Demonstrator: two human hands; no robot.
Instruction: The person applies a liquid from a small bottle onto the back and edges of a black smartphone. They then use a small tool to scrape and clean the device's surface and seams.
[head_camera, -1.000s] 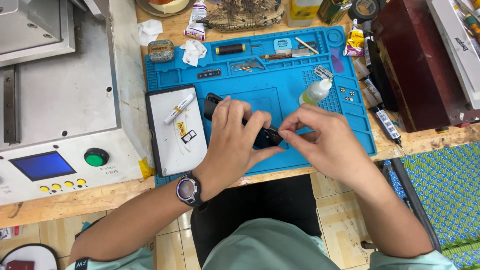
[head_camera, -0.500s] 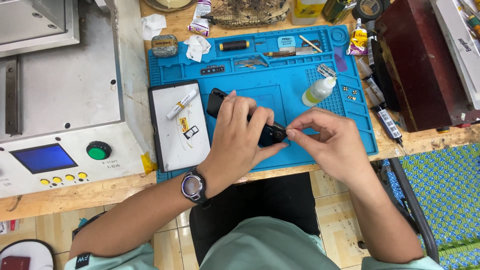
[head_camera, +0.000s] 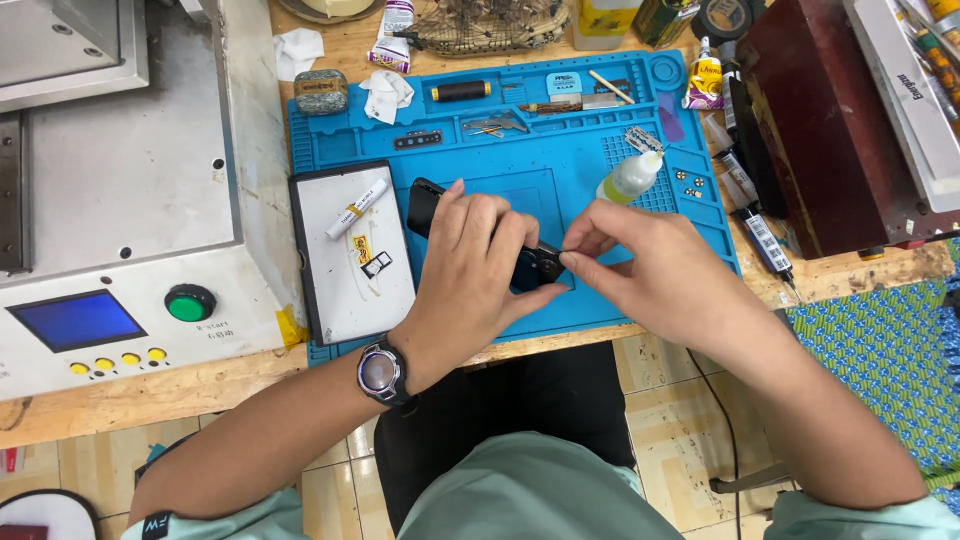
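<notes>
Covering wooden bench (head_camera: 150, 400): blue mat (head_camera: 560, 170)

Black phone (head_camera: 424, 205) flat on blue mat, mostly hidden under hands

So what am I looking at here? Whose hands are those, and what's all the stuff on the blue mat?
The camera sits on a person's head and looks down, so you see their own two arms. The left hand, with a wristwatch on it, presses a black phone onto the blue mat. The right hand pinches at the phone's near end; what its fingertips grip is too small to tell. Left of the phone lies a white tray with a white tube and tiny parts. Behind the right hand stands a small bottle. The grey box with a green button is a machine.
</notes>
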